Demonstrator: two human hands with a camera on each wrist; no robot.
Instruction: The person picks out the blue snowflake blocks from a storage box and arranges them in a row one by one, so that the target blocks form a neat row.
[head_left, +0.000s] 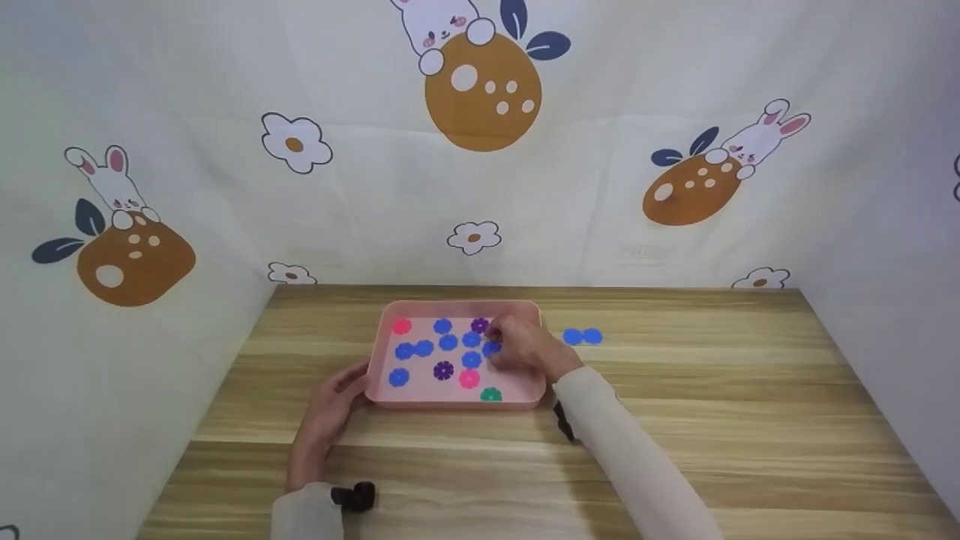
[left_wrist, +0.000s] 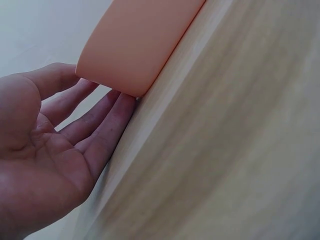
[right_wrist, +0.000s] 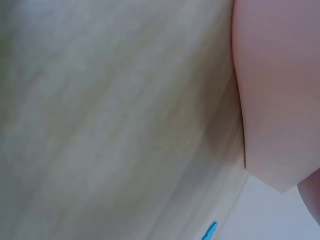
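Note:
A pink tray point(head_left: 454, 405) holds flower-shaped plastic discs, several of them blue, others purple, pink and green. At its left side, by the front corner, my left hand point(head_left: 335, 401) touches the outer wall with loosely extended fingers; in the left wrist view, the fingers point(left_wrist: 90, 120) reach behind the tray's wall point(left_wrist: 135, 45). My right hand point(head_left: 525, 343) reaches over the right rim, its bent fingertips low among the discs, beside a blue disc point(head_left: 491, 349) and a purple disc point(head_left: 479, 325). The hand hides what is between those fingertips; I cannot tell whether it pinches a disc.
A joined pair of blue discs point(head_left: 583, 336) lies on the wooden table point(head_left: 712, 420), right of the tray. Inside it, another blue pair point(head_left: 414, 350) is at left. A printed cloth point(head_left: 375, 202) hangs behind the table and along both sides.

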